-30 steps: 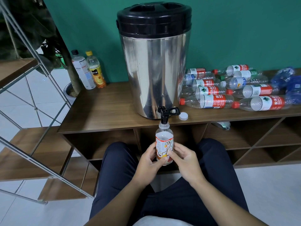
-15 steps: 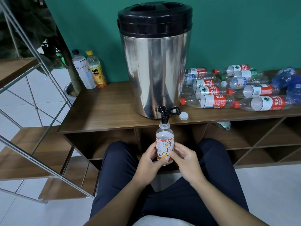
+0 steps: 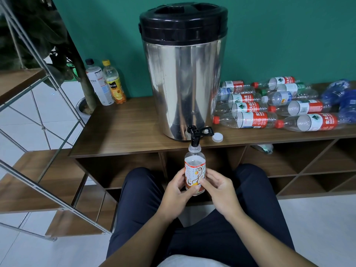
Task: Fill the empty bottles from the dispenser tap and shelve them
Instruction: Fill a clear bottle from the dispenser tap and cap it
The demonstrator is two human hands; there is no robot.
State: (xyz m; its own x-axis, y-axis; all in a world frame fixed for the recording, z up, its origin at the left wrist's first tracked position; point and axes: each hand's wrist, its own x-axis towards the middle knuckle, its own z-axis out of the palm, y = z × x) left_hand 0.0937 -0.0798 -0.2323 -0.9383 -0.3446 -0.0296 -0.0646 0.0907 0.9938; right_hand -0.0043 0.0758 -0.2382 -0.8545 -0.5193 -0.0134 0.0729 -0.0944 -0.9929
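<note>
A steel dispenser (image 3: 183, 81) with a black lid stands on the wooden shelf unit (image 3: 123, 132). Its black tap (image 3: 195, 134) points down into the open neck of a small bottle (image 3: 195, 170) with an orange and white label. My left hand (image 3: 177, 191) grips the bottle from the left, thumb across the label. My right hand (image 3: 219, 191) holds it from the right with its fingertips. The bottle's white cap (image 3: 217, 137) lies on the shelf top beside the tap.
Several empty bottles (image 3: 269, 112) with red caps lie in a pile right of the dispenser. Two upright bottles (image 3: 106, 83) stand at the back left. Open cubbies (image 3: 289, 162) sit below the top. A metal-railed stair (image 3: 38, 132) is to the left.
</note>
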